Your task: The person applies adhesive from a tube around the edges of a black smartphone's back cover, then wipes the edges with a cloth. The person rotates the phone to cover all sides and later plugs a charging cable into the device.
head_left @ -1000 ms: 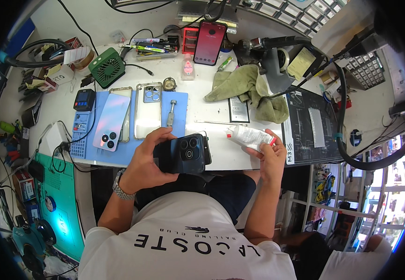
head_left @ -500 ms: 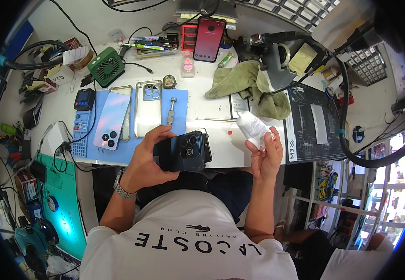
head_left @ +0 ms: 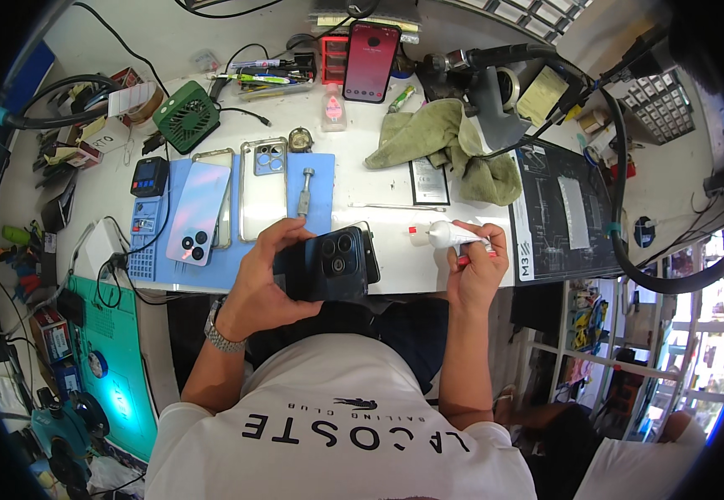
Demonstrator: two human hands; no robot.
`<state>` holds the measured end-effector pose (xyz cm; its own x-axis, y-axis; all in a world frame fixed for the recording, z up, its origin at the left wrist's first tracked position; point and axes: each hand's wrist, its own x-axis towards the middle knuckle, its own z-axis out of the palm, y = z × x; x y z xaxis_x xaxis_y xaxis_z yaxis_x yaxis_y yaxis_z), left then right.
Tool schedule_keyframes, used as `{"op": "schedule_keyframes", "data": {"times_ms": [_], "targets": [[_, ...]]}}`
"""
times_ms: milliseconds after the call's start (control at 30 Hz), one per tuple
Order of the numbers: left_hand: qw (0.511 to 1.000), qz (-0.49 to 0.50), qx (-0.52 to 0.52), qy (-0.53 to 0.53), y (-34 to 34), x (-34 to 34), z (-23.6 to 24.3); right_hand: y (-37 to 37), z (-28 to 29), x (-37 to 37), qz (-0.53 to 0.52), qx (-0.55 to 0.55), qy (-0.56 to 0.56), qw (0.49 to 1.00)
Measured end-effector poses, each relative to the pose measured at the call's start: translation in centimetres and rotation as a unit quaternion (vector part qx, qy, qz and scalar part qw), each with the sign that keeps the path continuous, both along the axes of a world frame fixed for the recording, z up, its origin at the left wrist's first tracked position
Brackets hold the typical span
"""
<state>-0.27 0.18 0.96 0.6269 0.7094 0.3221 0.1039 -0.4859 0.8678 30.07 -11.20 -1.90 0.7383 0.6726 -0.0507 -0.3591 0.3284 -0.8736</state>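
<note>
My left hand (head_left: 255, 287) is wrapped round a dark phone (head_left: 305, 271) with a cluster of round camera lenses, held above the table's front edge. Along the phone's right side a thin dark panel (head_left: 370, 254) stands slightly apart from it. In my right hand (head_left: 476, 271) is a white tube (head_left: 447, 236) with red print, its nozzle pointing left toward the phone. A tiny red piece (head_left: 413, 230) lies on the white table by the nozzle. Beyond it is a thin metal pry tool (head_left: 395, 207).
A blue mat (head_left: 316, 221) on the left bears a pale iridescent phone (head_left: 200, 212), clear phone cases (head_left: 263, 204) and a screwdriver (head_left: 305, 192). Farther back are a green fan (head_left: 187, 117), a propped phone (head_left: 372, 62), a green cloth (head_left: 437, 133) and a flat battery (head_left: 429, 183). A black mat (head_left: 545, 242) is at right.
My right hand has turned the tube from tilted up to nearly level, nozzle leftward, and lowered it slightly. The left hand keeps hold of the phone almost in place.
</note>
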Motion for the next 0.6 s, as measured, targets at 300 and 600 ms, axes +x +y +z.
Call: {"op": "schedule_keyframes", "data": {"times_ms": [300,600], "targets": [[1.000,0.012,-0.009,0.004,0.3,0.0,-0.5,0.1,1.4,0.2,0.211,0.110,0.118,0.964],[1.000,0.008,-0.011,0.002,0.3,0.0,-0.7,-0.2,1.9,-0.2,0.273,-0.087,-0.098,0.953]]}}
